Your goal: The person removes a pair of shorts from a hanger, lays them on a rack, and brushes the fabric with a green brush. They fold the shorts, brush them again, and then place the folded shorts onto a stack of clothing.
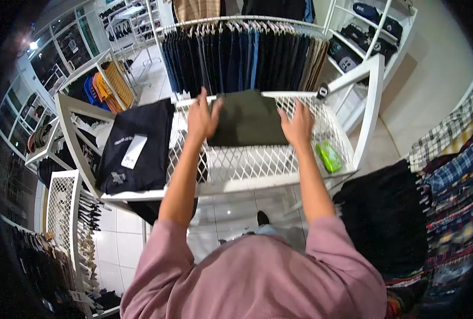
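Note:
A folded olive-green garment (249, 121) lies flat on the white mesh shelf (247, 166) in front of me. At its left edge is my left hand (202, 118), fingers stretched upward and thumb apart, holding nothing. My right hand (298, 125) is open at the opposite edge, with its fingers spread and its thumb by the cloth. Left of these, a folded black garment (147, 123) with a white tag (134, 152) on it rests on the same shelf. A bright green packet (328, 156) sits near the shelf's right end.
Behind the shelf stands a rail of hanging trousers (236, 58). Shelves with caps (366, 13) rise at the back right. Plaid shirts (457, 196) hang close on my right, and a white mesh panel (62, 204) stands at left. White frame posts (371, 114) bound the shelf's ends.

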`<state>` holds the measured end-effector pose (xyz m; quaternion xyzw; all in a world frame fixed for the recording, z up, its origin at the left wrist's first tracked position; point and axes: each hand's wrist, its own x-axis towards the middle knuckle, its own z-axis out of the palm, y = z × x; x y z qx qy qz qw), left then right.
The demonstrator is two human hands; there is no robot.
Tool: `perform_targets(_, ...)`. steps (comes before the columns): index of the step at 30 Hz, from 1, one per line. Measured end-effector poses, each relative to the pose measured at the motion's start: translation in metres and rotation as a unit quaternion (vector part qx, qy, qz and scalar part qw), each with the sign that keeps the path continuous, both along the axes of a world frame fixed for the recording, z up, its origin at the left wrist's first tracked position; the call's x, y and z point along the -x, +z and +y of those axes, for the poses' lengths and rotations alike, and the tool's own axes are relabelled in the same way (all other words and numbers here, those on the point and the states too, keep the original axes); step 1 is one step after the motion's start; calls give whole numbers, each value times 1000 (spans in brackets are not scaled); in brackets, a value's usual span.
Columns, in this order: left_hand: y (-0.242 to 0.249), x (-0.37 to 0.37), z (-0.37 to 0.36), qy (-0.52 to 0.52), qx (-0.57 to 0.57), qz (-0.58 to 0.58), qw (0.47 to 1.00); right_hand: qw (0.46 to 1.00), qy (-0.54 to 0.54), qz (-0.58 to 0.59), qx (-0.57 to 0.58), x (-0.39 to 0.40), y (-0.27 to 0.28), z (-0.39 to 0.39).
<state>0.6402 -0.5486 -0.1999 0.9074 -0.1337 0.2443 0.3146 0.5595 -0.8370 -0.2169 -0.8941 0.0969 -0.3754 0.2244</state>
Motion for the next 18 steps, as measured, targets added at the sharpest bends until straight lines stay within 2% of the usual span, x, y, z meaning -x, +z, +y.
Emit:
perform_targets(2,-8,51,9,-61,-59,-44,995,995,-57,-30,70,56,3,-9)
perform_targets(4,-8,99,13,-84,-103,41,990,984,-133,68,94,114,5,-22)
perform_targets(5,-14,114,12,-78,-114,45,989,971,-164,150,88,134,3,-27)
perform_targets(8,-30,122,11,-84,-105,60,989,955,-171,218,106,149,-19,-44)
perform_targets(10,-34,121,9,-64,-169,99,979,968,-111,224,31,144,-8,-41)
perform_targets(11,-36,120,7,-58,-161,102,980,968,-105,226,40,137,-1,-32)
perform_targets(13,-40,118,6,-54,-170,79,981,993,40,111,-21,121,16,8)
perform_targets(17,-51,116,7,-44,-168,71,982,961,259,66,66,82,20,93)
perform_targets(18,-47,117,7,-37,-189,102,976,961,260,67,66,67,10,88)
